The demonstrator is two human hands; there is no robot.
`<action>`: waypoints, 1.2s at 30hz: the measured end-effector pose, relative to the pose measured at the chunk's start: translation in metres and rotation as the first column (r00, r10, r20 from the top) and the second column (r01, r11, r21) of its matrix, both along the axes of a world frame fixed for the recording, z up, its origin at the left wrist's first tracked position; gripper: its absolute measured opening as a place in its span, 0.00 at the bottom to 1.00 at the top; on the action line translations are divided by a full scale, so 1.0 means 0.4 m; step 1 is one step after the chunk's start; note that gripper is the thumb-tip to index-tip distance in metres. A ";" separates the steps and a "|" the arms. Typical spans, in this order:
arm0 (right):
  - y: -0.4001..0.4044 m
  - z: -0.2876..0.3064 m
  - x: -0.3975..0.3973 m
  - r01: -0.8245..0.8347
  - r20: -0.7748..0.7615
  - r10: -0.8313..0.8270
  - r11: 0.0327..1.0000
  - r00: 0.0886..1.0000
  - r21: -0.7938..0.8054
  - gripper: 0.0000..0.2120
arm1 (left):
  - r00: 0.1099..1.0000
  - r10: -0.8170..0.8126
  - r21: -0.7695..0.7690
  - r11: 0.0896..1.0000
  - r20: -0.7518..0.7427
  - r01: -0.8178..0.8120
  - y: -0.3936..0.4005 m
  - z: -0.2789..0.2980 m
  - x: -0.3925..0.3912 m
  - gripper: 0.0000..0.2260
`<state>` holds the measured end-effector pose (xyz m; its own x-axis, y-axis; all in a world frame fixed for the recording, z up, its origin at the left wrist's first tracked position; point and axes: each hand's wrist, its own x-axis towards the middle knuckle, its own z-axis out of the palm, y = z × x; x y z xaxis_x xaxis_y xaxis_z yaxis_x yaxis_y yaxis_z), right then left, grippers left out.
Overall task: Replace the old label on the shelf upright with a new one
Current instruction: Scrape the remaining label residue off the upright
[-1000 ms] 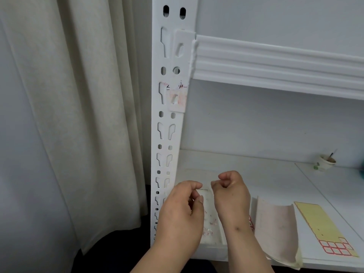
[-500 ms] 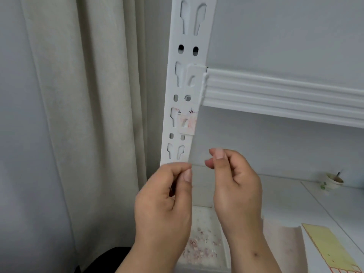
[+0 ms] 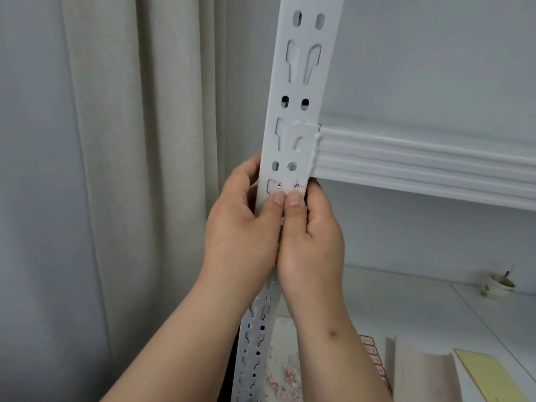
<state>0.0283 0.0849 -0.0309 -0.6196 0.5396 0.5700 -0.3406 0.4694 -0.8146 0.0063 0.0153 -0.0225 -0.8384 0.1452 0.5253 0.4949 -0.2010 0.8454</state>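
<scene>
Both thumbs press a thin, light, probably tear-prone label [image 3: 288, 187] flat against the rigid shelf upright [image 3: 301, 82], left hand [image 3: 240, 224] and right hand [image 3: 311, 242] fingers curled round its edges.

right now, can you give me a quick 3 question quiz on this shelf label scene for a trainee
1. True or false: both thumbs press on the front face of the shelf upright.
2. Which lies just above the left hand and right hand? A) red and dark handwriting B) a barcode C) a green sticker
3. What small object stands at the far right of the lower shelf?

Key
1. True: the two thumbs sit side by side on the upright.
2. A: the handwriting shows just above the thumbs.
3. A small cup with something sticking out of it.
</scene>
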 end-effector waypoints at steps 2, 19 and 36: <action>-0.002 -0.006 -0.007 0.025 0.000 -0.025 1.000 1.000 0.013 0.15 | 0.998 -0.063 0.056 0.997 0.030 0.062 -0.001 -0.003 -0.007 0.20; 0.002 -0.027 -0.023 0.113 -0.004 -0.113 0.988 0.994 0.104 0.21 | 0.965 -0.237 0.292 0.937 0.117 0.195 0.001 0.001 -0.030 0.15; 0.004 -0.035 -0.021 0.136 -0.042 -0.131 0.980 0.990 0.142 0.20 | 0.952 -0.288 0.347 0.908 0.105 0.236 -0.004 -0.001 -0.041 0.16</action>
<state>0.0197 0.0863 -0.0449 -0.5276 0.5268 0.6665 -0.2918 0.6244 -0.7245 -0.0102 0.0137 -0.0230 -0.8664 0.2132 0.4515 0.2581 -0.5829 0.7705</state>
